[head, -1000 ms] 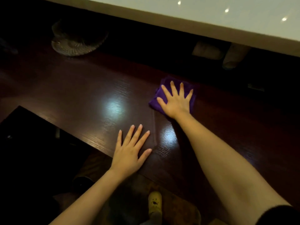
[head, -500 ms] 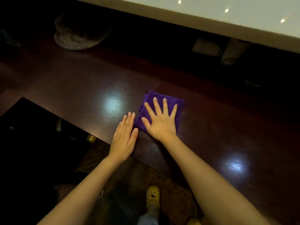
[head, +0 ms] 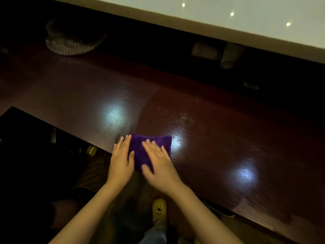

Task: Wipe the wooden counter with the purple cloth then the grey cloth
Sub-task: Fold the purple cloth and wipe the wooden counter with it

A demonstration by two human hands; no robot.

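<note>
The purple cloth [head: 151,147] is folded, soft and fuzzy, at the tabletop [head: 211,124] edge. Left hand [head: 121,161] and right hand [head: 158,164] lie flat on it, fingers spread.

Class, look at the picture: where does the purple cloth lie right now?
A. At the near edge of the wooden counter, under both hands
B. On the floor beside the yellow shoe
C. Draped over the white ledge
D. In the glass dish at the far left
A: the purple cloth sits at the wooden counter's near edge, with the left hand on its left side and the right hand flat on top.
</note>
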